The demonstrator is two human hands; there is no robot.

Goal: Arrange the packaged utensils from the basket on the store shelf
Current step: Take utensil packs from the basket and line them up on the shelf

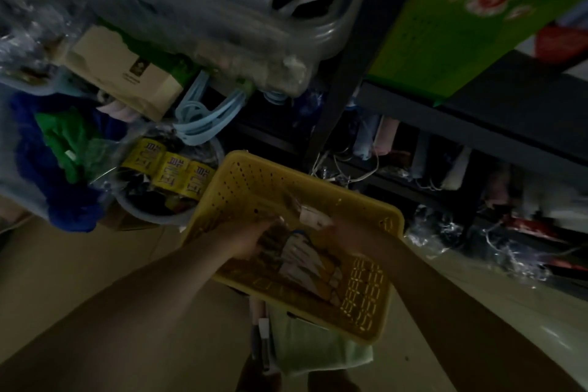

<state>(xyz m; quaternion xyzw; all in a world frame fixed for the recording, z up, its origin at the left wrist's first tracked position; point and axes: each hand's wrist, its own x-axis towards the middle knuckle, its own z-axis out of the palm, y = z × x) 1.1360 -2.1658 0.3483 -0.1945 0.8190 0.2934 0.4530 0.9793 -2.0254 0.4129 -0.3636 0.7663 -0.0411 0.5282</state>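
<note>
Dim shop aisle; dark metal shelving (pixel 413 111), crowded packaged goods (pixel 171 172)

From my remote view, the dark metal shelf (pixel 496 114) crosses from 12 to 3 o'clock; its upper deck carries a green carton (pixel 451 25). The tan floor (pixel 105 258) fills 6 to 9 o'clock. On it, at 10 o'clock, stands a grey tub (pixel 152 216) beside a blue bundle (pixel 63 200); crumpled clear wrapping (pixel 477 245) lies at 3 o'clock.

One head-worn camera looks steeply down, close over the yellow basket (pixel 286 188), tilted toward shelving (pixel 477 118).
</note>
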